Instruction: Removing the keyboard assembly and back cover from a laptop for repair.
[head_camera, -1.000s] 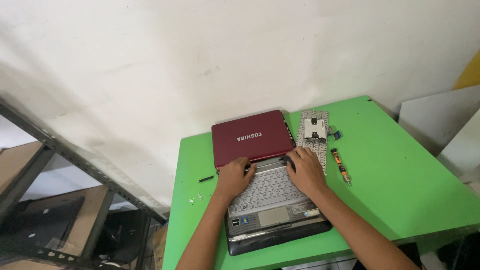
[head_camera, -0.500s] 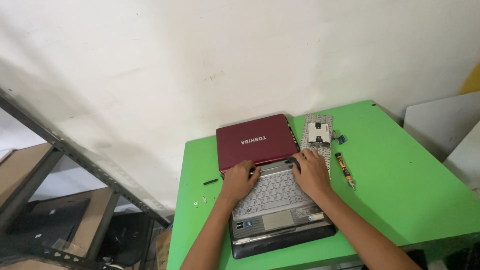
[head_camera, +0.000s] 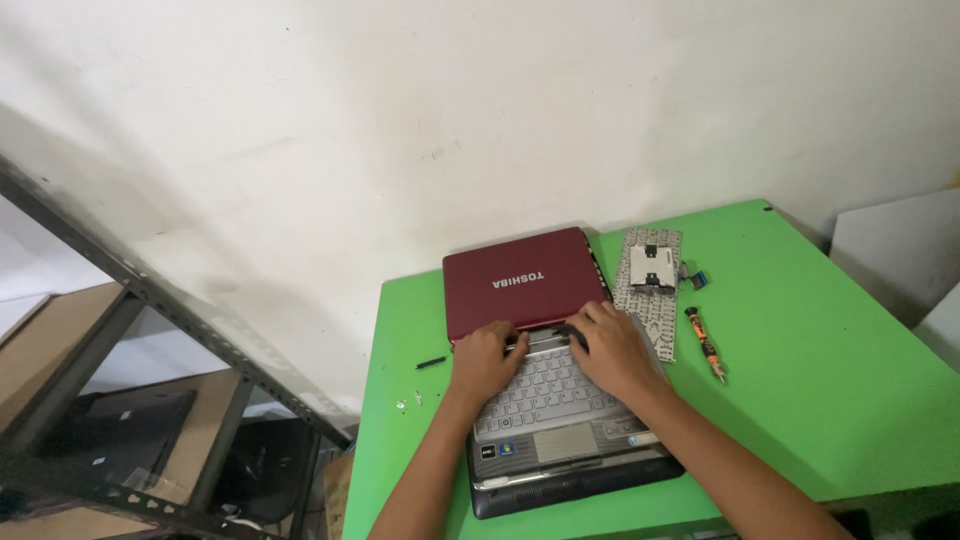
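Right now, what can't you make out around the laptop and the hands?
Head view only:
- Top keyboard rows of the laptop: covered by left hand and right hand.
- Both hands' fingertips: curled out of sight, grip unclear.
- Small bits on the green table: too small to identify.
- Laptop screen: folded back, faces away.

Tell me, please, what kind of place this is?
Probably a small repair workshop. A laptop lies opened flat on a green table, with a loose keyboard and a screwdriver beside it, and a metal shelf frame stands nearby.

White wall (head_camera: 480, 110), green table (head_camera: 850, 400), metal shelving (head_camera: 150, 300).
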